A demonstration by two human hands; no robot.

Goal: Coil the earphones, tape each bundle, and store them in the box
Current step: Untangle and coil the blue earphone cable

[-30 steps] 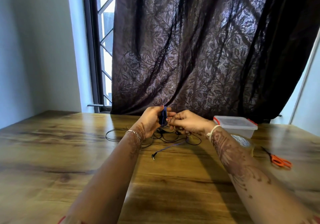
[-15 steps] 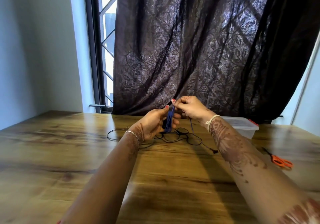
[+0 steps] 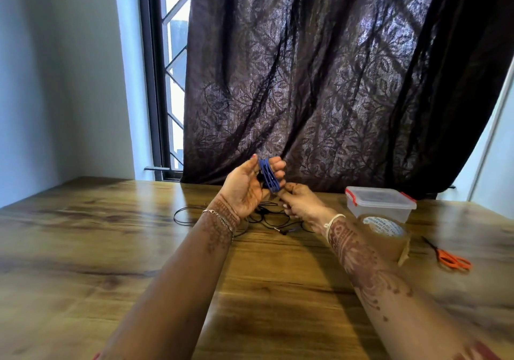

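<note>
The blue earphone cable [image 3: 269, 175] is wound in several turns round the fingers of my left hand [image 3: 247, 187], held up above the wooden table [image 3: 111, 248]. My right hand [image 3: 301, 204] sits just below and to the right, pinching the loose end of the blue cable; its plug tip [image 3: 289, 231] lies near the table. Black earphones [image 3: 267, 216] lie in loose loops on the table under both hands. The clear plastic box [image 3: 381, 202] with red clips stands shut at the right.
A roll of brown packing tape [image 3: 385, 234] stands in front of the box, partly behind my right forearm. Orange-handled scissors [image 3: 449, 257] lie at the far right. A dark curtain [image 3: 333, 81] and a window [image 3: 172, 81] close off the far table edge.
My right hand has dropped from above my left hand to below it, bringing the blue cable round for another turn. My left hand has risen slightly, and the loose tail is shorter.
</note>
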